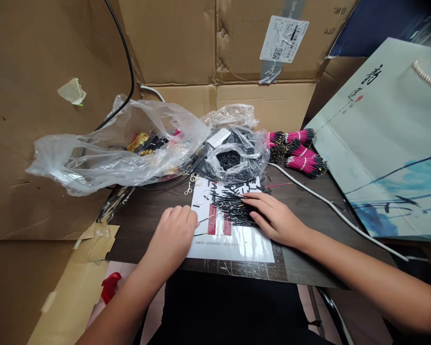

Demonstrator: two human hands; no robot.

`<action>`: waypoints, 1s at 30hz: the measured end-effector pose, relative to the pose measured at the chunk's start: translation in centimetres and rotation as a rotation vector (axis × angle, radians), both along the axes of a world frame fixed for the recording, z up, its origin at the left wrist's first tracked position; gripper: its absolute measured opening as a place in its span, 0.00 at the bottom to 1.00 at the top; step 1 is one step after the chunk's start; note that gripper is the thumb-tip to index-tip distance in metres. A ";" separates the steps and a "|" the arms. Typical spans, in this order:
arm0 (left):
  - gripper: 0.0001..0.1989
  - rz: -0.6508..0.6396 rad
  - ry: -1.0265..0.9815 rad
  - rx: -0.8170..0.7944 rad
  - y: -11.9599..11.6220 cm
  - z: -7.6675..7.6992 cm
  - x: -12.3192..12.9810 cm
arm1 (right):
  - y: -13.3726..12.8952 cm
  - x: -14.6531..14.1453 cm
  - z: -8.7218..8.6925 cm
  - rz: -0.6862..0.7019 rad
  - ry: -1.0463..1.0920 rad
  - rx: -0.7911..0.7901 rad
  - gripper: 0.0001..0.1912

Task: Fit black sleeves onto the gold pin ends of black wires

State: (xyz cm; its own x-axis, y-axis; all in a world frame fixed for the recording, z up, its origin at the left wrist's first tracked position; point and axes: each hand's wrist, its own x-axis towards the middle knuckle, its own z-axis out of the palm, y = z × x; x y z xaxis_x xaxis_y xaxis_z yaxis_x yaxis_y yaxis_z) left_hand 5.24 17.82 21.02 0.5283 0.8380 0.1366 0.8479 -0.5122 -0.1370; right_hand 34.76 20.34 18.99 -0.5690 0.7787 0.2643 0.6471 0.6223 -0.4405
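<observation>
My left hand point(175, 230) is closed at the left edge of a white printed sheet point(251, 244), with thin black wires with gold-coloured ends point(205, 219) sticking out to its right. My right hand point(273, 218) rests on the right end of a pile of thin black wires point(233, 207), its fingers a little bent; whether it pinches any wire is too small to tell. Short black tube pieces point(233, 187) lie scattered behind the pile. An opened clear bag point(251, 165) full of such black pieces sits behind them.
A large clear plastic bag point(129, 163) lies at the back left. Bundles of pink and black wires point(303, 163) lie at the back right. A white cable point(319, 199) crosses the dark table point(140, 213) toward a pale paper bag point(388, 143). Cardboard point(172, 43) stands behind.
</observation>
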 end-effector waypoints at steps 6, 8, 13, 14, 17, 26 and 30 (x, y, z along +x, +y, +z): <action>0.09 -0.256 -0.089 -0.012 -0.1 0.3 4.5 | 0.5 -0.4 -0.3 -0.022 0.138 0.003 0.10; 0.08 -0.308 -0.076 0.000 0.2 -0.1 6.0 | 0.5 -0.6 -0.2 -0.028 0.162 -0.017 0.07; 0.08 -0.353 -0.102 -0.021 0.7 -0.2 7.1 | 0.6 -0.5 -0.1 -0.039 0.244 -0.085 0.05; 0.09 -0.360 -0.131 -0.043 0.9 0.2 6.9 | 0.6 -0.4 -0.2 -0.041 0.258 -0.097 0.04; 0.14 -0.328 -0.236 -0.124 2.2 1.5 6.1 | 0.6 -0.3 -0.5 -0.017 0.279 -0.116 0.04; 0.12 -0.303 -0.127 -0.186 9.4 1.4 4.6 | 0.5 -0.2 -0.6 0.069 0.249 -0.126 0.04; 0.11 -0.332 -0.183 -0.272 9.7 1.7 4.5 | 0.4 -0.2 -0.6 0.092 0.236 -0.139 0.05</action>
